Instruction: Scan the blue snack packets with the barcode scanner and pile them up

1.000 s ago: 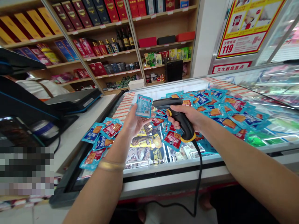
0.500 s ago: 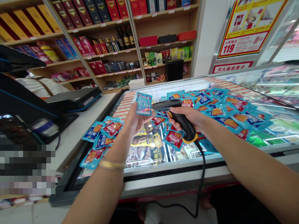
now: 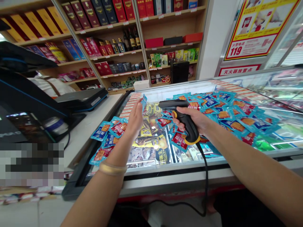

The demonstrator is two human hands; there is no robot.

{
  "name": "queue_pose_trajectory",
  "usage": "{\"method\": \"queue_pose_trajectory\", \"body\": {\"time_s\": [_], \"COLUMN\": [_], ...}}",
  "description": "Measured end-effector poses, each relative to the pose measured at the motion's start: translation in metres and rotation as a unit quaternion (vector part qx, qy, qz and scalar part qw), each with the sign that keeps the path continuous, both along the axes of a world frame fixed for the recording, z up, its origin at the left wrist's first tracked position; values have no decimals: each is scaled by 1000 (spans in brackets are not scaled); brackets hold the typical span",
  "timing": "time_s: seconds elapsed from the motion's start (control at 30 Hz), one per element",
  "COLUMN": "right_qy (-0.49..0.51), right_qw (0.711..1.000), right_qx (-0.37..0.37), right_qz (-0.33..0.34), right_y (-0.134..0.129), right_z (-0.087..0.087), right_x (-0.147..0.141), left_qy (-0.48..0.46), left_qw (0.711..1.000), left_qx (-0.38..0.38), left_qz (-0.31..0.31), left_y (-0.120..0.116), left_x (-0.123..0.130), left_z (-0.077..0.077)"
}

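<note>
My left hand (image 3: 136,118) holds a blue snack packet (image 3: 144,101), seen nearly edge-on above the glass freezer top. In my right hand (image 3: 190,119) is a black and yellow barcode scanner (image 3: 187,124), its head directed left toward the packet and its cable hanging down over the freezer edge. A large heap of blue packets with red or dark blue labels (image 3: 236,125) spreads to the right of the scanner. Several similar packets (image 3: 102,131) lie at the left end of the freezer, beside my left forearm.
A black weighing scale (image 3: 81,99) stands on the white counter (image 3: 92,127) at left, near a dark monitor and a phone. Shelves (image 3: 123,53) of boxes and bottles rise behind. The freezer's front rim (image 3: 175,176) runs below my forearms.
The packet in my left hand has turned from facing the camera to nearly edge-on. The right hand keeps hold of the scanner, and the whole view has shifted slightly.
</note>
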State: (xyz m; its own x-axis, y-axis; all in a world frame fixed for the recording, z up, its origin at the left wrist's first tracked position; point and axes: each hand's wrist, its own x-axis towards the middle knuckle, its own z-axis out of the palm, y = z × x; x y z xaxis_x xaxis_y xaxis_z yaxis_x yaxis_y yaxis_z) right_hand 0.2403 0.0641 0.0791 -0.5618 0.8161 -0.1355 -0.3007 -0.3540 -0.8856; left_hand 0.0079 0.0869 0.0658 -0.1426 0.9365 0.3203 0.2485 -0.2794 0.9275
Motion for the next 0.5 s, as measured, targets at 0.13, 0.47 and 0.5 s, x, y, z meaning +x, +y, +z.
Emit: {"method": "queue_pose_trajectory", "body": {"time_s": [0.13, 0.47, 0.5], "right_qy": [-3, 9, 8], "right_qw": [1000, 997, 997], "right_qx": [-12, -28, -30], "right_qz": [14, 65, 65], "right_y": [-3, -4, -4], "right_z": [2, 4, 3], "right_x": [-20, -71, -73], "left_qy": [288, 523, 524], "left_qw": [944, 799, 798], "left_qx": [47, -229, -239], "left_qz": [154, 188, 175], "left_y": [-19, -15, -13], "left_x": [-45, -131, -133], "left_z": [7, -9, -10]}}
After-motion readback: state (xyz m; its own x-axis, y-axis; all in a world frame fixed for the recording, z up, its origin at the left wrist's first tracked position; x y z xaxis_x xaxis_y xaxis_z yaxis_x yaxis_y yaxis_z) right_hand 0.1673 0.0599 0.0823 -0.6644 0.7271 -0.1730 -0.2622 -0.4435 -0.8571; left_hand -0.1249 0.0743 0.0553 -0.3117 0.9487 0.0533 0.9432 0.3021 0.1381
